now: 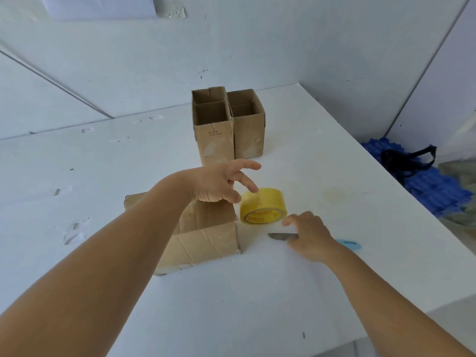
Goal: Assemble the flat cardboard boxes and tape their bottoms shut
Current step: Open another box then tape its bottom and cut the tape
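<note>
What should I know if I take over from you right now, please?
Left hand: open, empty, over the near box, reaching toward the tape.
Right hand: on the knife lying on the table, beside the tape.
Done: two boxes stand upright and open-topped at the back.
Left: the near box lies on the table; whether its bottom is taped cannot be seen.

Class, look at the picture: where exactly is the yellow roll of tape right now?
In the head view, the yellow tape roll stands on edge on the white table, just right of the nearest cardboard box, between the two hands.
</note>
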`<control>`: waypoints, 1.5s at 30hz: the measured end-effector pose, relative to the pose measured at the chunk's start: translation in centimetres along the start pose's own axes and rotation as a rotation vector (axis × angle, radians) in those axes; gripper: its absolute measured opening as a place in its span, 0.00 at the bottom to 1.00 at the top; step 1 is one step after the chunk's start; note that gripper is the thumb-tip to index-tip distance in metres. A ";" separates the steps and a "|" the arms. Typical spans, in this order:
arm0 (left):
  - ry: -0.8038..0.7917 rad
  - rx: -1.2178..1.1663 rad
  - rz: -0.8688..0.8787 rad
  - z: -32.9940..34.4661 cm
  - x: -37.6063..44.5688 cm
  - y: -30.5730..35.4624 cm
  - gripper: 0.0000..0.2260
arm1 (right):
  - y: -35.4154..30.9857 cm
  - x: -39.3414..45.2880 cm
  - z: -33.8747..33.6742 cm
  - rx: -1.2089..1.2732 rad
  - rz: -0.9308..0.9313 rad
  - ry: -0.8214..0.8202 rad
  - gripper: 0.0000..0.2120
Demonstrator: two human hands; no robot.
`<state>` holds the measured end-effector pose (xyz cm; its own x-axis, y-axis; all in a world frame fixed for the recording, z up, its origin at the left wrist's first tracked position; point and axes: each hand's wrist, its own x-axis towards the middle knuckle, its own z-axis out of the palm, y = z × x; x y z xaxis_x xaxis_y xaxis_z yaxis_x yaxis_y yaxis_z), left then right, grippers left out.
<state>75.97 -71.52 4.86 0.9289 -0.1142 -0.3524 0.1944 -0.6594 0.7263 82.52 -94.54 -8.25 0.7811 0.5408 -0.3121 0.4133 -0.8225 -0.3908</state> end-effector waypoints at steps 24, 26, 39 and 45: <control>0.002 0.084 -0.036 0.6 -0.5 1.1 0.39 | -5.6 -6.5 -6.1 0.050 -0.344 0.423 0.06; 0.006 0.090 -0.034 0.6 -0.6 1.0 0.39 | -6.5 -6.4 -6.3 -0.123 -0.333 0.444 0.06; -0.008 0.085 -0.013 0.0 -0.3 0.4 0.41 | -6.8 -4.3 -6.1 -0.190 -0.274 0.281 0.11; 0.000 0.098 -0.002 0.0 0.0 0.2 0.42 | -2.0 -3.5 -3.3 -0.028 -0.229 0.070 0.09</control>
<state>76.04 -71.69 4.96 0.9284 -0.1128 -0.3541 0.1648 -0.7291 0.6643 80.51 -95.40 -3.55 0.6955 0.7012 -0.1570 0.5955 -0.6847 -0.4202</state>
